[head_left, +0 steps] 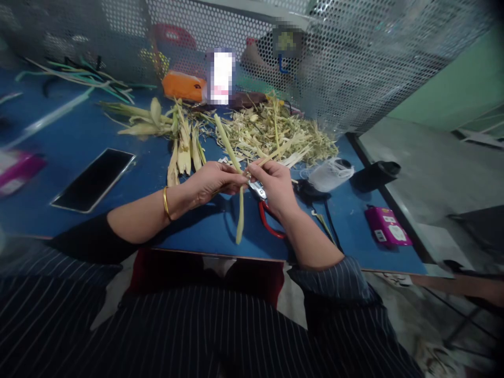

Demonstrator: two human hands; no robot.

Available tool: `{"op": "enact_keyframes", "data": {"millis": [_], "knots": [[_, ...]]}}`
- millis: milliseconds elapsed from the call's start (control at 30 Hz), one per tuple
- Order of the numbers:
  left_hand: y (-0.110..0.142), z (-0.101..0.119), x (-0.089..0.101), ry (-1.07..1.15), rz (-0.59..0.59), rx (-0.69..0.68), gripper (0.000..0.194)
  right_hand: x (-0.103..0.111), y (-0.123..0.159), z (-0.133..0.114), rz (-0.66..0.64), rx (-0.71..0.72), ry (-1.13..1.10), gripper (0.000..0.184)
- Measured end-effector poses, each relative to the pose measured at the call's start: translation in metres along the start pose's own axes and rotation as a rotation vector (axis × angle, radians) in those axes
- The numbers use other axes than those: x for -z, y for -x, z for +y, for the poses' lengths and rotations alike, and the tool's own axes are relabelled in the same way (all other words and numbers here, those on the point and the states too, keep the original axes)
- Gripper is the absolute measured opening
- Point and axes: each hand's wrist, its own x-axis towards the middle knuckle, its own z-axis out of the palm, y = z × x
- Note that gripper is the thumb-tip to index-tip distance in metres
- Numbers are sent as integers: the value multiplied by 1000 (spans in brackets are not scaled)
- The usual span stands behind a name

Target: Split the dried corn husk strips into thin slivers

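My left hand (216,182) is closed in a pinch around a long pale yellow-green plant strip (240,215). The strip runs up past the fingers and hangs below them over the table. Close against it, my right hand (275,186) is also closed, with thin pale plant fibres (275,153) coming out from its fingertips. Under that hand lies a red-handled metal tool (271,223), partly hidden; whether scissors or pliers, I cannot tell. A heap of shredded dry plant fibre (275,128) lies just beyond both hands. Dry husk-like pieces (184,149) lie left of the heap.
On the blue table (134,220) are a dark-screened phone (94,181), an orange packet (184,86), green and white strips (98,79), a white-wrapped roll (331,174), a black roll (376,176) and a magenta pack (388,226). A perforated metal screen (334,68) stands behind.
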Motion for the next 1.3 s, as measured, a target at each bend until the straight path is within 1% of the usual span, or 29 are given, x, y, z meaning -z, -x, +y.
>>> {"op": "enact_keyframes", "data": {"millis": [100, 167, 200, 267, 333, 367, 400, 433, 467, 500, 533, 567, 633, 667, 700, 733, 800, 833, 900, 967, 1033, 1100, 1167, 1233, 1300], "knots": [[0, 0, -2, -12, 28, -16, 29, -5, 0, 6, 103, 14, 46, 27], [-1, 1, -2, -19, 30, -33, 26, -6, 0, 8, 169, -2, 63, 29], [-1, 2, -2, -26, 27, -42, 25, -6, -1, 9, 179, -15, 65, 30], [0, 3, -1, -50, 27, -61, 25, -3, -1, 7, 151, -37, 106, 34], [1, 3, 0, -80, 47, -87, 25, 3, 0, 1, 118, -10, 267, 43], [1, 3, 0, -98, 58, -101, 24, 6, 2, -3, 123, 37, 387, 47], [2, 3, 0, -116, 66, -113, 24, 9, 3, -7, 168, 120, 515, 50], [2, 3, 0, -133, 69, -126, 24, 11, 5, -12, 221, 215, 618, 51], [2, 2, -1, -147, 69, -138, 22, 12, 6, -15, 254, 310, 694, 47], [2, 1, -1, -163, 66, -148, 19, 12, 7, -17, 259, 397, 749, 41], [3, 0, -3, -185, 61, -154, 14, 11, 7, -18, 224, 460, 786, 33], [3, -1, -4, -215, 57, -157, 10, 10, 7, -18, 161, 500, 808, 27], [4, -2, -7, -281, 46, -162, 2, 5, 7, -16, 2, 512, 800, 20], [4, -3, -8, -305, 31, -165, 4, 3, 6, -14, -60, 493, 760, 17], [5, -3, -9, -317, 10, -170, 5, 1, 7, -12, -89, 467, 702, 17], [5, -3, -9, -315, -13, -174, 5, -1, 7, -10, -89, 444, 639, 20], [6, -3, -9, -291, -47, -165, 6, -4, 9, -8, -32, 426, 539, 24], [6, -2, -9, -284, -55, -153, 6, -5, 10, -6, 0, 433, 511, 25], [7, 0, -9, -289, -67, -130, 7, -7, 11, -3, 6, 470, 500, 25], [7, 1, -9, -314, -100, -117, 11, -8, 12, 1, -34, 515, 537, 25], [7, 1, -10, -328, -130, -109, 13, -9, 11, 4, -65, 567, 622, 23], [6, 0, -10, -305, -118, -86, 13, -10, 10, 5, -75, 622, 713, 22], [5, -2, -10, -242, -86, -61, 10, -9, 9, 1, -58, 680, 758, 22], [3, -2, -7, -150, -61, -45, 8, -5, 8, -8, 22, 696, 732, 20], [1, 1, -3, -61, -54, -28, 18, 3, 8, -18, 156, 646, 656, 21]]}}
